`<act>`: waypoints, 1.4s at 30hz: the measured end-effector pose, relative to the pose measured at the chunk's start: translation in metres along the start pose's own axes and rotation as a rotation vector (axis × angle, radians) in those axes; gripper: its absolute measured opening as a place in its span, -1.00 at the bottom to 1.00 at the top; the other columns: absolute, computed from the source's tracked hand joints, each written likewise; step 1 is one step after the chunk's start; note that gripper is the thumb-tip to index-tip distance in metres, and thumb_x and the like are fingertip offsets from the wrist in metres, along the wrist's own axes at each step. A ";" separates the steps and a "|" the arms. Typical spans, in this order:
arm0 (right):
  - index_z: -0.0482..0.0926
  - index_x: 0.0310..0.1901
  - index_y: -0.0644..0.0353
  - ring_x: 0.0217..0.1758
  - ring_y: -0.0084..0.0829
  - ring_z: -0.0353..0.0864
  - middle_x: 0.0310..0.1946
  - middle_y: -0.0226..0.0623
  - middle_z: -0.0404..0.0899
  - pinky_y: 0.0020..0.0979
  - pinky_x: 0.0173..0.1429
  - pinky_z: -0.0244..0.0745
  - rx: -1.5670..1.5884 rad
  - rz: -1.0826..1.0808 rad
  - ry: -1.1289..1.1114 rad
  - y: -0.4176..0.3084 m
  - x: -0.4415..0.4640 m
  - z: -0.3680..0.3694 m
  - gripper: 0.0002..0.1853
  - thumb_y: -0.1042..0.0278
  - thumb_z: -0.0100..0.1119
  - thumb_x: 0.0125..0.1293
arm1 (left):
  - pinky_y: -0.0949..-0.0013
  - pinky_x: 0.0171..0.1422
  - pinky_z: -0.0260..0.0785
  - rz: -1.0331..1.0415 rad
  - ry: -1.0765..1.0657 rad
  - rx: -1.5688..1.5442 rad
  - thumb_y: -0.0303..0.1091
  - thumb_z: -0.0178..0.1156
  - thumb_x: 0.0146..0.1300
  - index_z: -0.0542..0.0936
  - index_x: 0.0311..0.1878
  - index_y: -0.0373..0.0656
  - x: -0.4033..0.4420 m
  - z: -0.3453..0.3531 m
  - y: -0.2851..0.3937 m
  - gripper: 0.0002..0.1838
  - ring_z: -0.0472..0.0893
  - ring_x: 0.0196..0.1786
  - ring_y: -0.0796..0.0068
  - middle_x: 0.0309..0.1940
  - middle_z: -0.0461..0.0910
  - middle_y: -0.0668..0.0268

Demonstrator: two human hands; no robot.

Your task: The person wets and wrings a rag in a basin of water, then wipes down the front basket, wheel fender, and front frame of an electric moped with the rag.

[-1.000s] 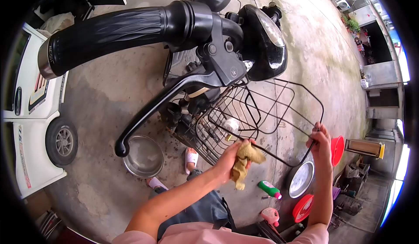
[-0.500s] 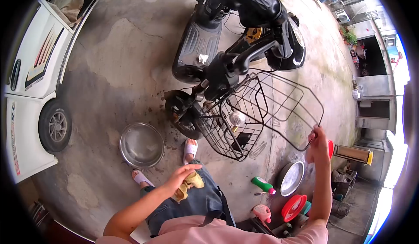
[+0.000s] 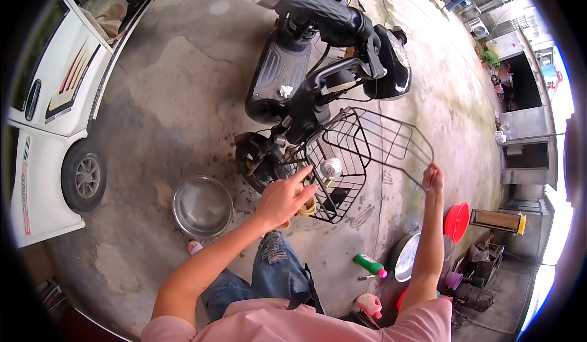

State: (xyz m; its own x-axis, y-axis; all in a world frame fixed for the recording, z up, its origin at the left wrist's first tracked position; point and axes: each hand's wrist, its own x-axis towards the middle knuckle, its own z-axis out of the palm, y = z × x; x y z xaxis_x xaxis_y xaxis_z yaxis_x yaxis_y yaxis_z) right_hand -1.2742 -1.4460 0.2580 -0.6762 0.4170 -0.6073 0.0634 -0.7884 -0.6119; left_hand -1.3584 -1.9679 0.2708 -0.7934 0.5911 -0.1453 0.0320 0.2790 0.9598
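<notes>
The black wire lid [image 3: 419, 128] is slanting up from its basket [image 3: 351, 197] to the right grip [image 3: 433, 178], which is pinching the outer corner. To my eye it is looking light and stiff, the rim offering the surest hold, though thin wire may be slippery when wet. The left grip [image 3: 283, 201] is hovering by the basket's near side, forefinger extended; whether it is holding the yellow cloth [image 3: 308, 208] just beneath, I can't tell. A metal basin [image 3: 202, 207] is lying to its left.

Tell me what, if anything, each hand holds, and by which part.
The right hand grips the black wire basket lid by its outer edge. The yellow cloth is bunched under the left hand; the exact grip is hidden.
</notes>
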 end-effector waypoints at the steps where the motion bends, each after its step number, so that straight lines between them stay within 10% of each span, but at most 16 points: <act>1: 0.44 -0.54 0.17 -0.66 -0.63 0.38 -0.73 -0.49 0.35 -0.66 -0.60 0.46 -0.104 0.024 0.000 0.031 -0.008 -0.035 -0.75 0.33 0.00 0.30 | 0.26 -0.41 0.34 -0.033 -0.011 0.153 -0.08 0.07 0.26 0.24 0.30 -0.18 0.023 0.000 0.015 -0.39 0.56 -0.55 0.23 -0.59 0.58 0.13; 3: 0.51 -0.42 0.15 -0.60 -0.67 0.34 -0.66 -0.50 0.34 -0.66 -0.52 0.41 0.376 0.346 -0.007 0.084 -0.043 -0.060 -0.79 0.26 0.01 0.33 | 0.18 -0.42 0.37 0.044 0.014 0.390 -0.10 0.08 0.22 0.11 0.35 -0.20 0.067 0.024 0.018 -0.30 0.51 -0.60 0.08 -0.68 0.52 0.15; 9: 0.40 -0.10 0.06 -0.49 -0.55 0.39 -0.52 -0.42 0.32 -0.51 -0.37 0.46 0.150 0.149 0.086 0.153 -0.102 -0.055 -0.76 0.09 -0.08 0.39 | 0.11 -0.43 0.39 0.089 -0.235 0.618 -0.18 0.09 0.15 0.23 0.24 -0.12 0.091 0.080 0.020 -0.42 0.56 -0.58 0.12 -0.67 0.55 0.19; 13: 0.13 0.30 0.01 -0.21 -0.26 0.56 -0.15 -0.16 0.52 -0.12 -0.12 0.53 -0.748 0.638 0.191 0.221 -0.117 -0.081 -0.39 -0.11 -0.08 0.33 | 0.18 -0.36 0.41 -0.061 -0.329 0.345 -0.18 0.07 0.20 0.31 0.21 -0.04 0.041 0.057 0.012 -0.51 0.59 -0.49 0.18 -0.57 0.58 0.16; 17: 0.13 0.33 0.05 -0.08 -0.33 0.55 0.02 -0.15 0.49 -0.25 -0.07 0.50 -0.979 1.006 -0.061 0.273 -0.153 -0.074 -0.35 -0.16 -0.11 0.33 | 0.32 -0.26 0.43 -0.323 -0.335 -0.072 -0.16 0.05 0.28 0.38 0.16 -0.08 -0.025 0.036 -0.041 -0.58 0.61 -0.31 0.39 -0.39 0.61 0.20; 23: 0.20 0.29 0.07 -0.07 -0.42 0.55 0.05 -0.27 0.45 -0.36 -0.06 0.51 -0.528 0.814 -0.459 0.374 -0.160 0.109 -0.42 -0.05 -0.07 0.34 | 0.34 -0.12 0.50 -0.737 -0.100 -1.150 -0.22 0.08 0.30 0.27 0.24 -0.17 -0.121 0.008 -0.112 -0.50 0.55 -0.06 0.40 0.04 0.43 0.22; 25: 0.30 0.18 0.14 -0.12 -0.48 0.56 -0.07 -0.31 0.51 -0.48 -0.10 0.49 -0.863 0.804 -0.605 0.416 -0.157 0.133 -0.54 0.15 0.06 0.32 | 0.31 -0.08 0.51 -0.740 0.051 -1.321 -0.30 0.13 0.26 0.21 0.28 -0.15 -0.168 -0.010 -0.130 -0.45 0.55 -0.05 0.39 0.06 0.41 0.20; 32: 0.44 -0.11 0.25 -0.28 -0.66 0.52 -0.34 -0.44 0.53 -0.61 -0.20 0.44 -1.047 0.453 -0.649 0.592 -0.143 0.130 -0.78 0.44 0.18 0.23 | 0.33 0.09 0.37 -0.765 0.391 -1.004 -0.40 0.13 0.24 0.27 0.16 -0.12 -0.342 -0.075 -0.328 -0.57 0.50 0.03 0.43 0.06 0.34 0.26; 34: 0.44 -0.09 0.27 -0.29 -0.67 0.51 -0.41 -0.42 0.52 -0.61 -0.19 0.45 -1.209 0.427 -0.578 0.664 -0.100 0.102 -0.76 0.42 0.16 0.24 | 0.26 0.12 0.36 -0.834 0.783 -1.143 -0.31 0.09 0.27 0.26 0.17 -0.12 -0.351 -0.081 -0.393 -0.57 0.46 0.09 0.40 0.12 0.30 0.23; 36: 0.39 0.03 0.26 -0.26 -0.28 0.62 -0.30 -0.11 0.59 -0.35 -0.15 0.47 -1.788 0.046 -0.577 0.747 -0.036 0.053 -0.54 0.05 0.08 0.26 | 0.19 0.17 0.31 -0.975 1.190 -1.319 -0.20 0.04 0.30 0.22 0.21 -0.10 -0.358 -0.073 -0.474 -0.54 0.42 0.16 0.36 0.17 0.26 0.19; 38: 0.25 0.17 0.20 -0.05 0.00 0.53 -0.15 0.09 0.55 -0.15 -0.01 0.40 -2.047 0.186 -0.475 0.817 0.024 0.029 -0.42 -0.05 -0.03 0.26 | 0.12 0.23 0.25 -1.002 1.390 -1.367 -0.11 0.01 0.31 0.16 0.27 -0.07 -0.352 -0.060 -0.555 -0.47 0.37 0.22 0.29 0.24 0.19 0.16; 42: 0.18 0.23 0.11 0.05 0.12 0.41 0.04 0.09 0.35 -0.06 0.07 0.38 -2.191 -0.226 -0.936 0.910 0.104 -0.009 -0.39 0.07 0.09 0.19 | 0.03 0.30 0.14 -0.960 1.078 -1.209 -0.01 -0.04 0.33 0.03 0.37 -0.01 -0.333 -0.023 -0.653 -0.36 0.29 0.29 0.22 0.35 0.05 0.23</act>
State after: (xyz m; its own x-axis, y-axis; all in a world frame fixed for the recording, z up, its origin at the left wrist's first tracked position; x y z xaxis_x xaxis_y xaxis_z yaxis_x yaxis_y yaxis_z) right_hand -1.2799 -2.1162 -0.3670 -0.7567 -0.3264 -0.5665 -0.0821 0.9070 -0.4130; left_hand -1.1286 -2.3643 -0.3016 -0.2857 -0.2207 -0.9326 -0.6032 -0.7148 0.3540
